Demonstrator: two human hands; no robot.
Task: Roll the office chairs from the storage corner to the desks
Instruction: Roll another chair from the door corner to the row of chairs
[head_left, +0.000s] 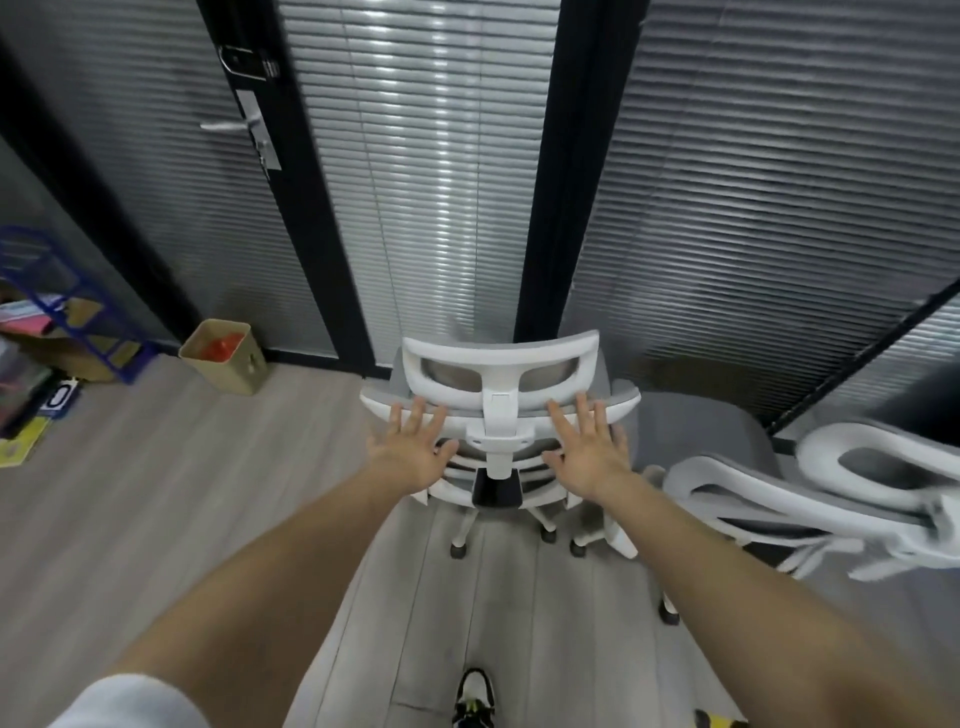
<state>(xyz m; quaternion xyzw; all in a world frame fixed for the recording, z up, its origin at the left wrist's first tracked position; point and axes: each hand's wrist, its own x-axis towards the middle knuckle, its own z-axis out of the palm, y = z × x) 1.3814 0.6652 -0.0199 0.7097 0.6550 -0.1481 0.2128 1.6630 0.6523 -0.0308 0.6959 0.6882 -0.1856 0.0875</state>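
The chair backrest (498, 410), lying at twelve o'clock, is being approached by both unclenched hands (410, 447), equally near

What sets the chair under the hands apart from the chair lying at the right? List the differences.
1. The centre chair stands upright on its castors; the right chair looks tipped over, backrest leaning low.
2. The left hand and right hand reach the centre chair's back with straight fingers; nobody touches the right chair.
3. The centre chair is sharp, the right chair blurred.

Both have white frames with grey mesh.
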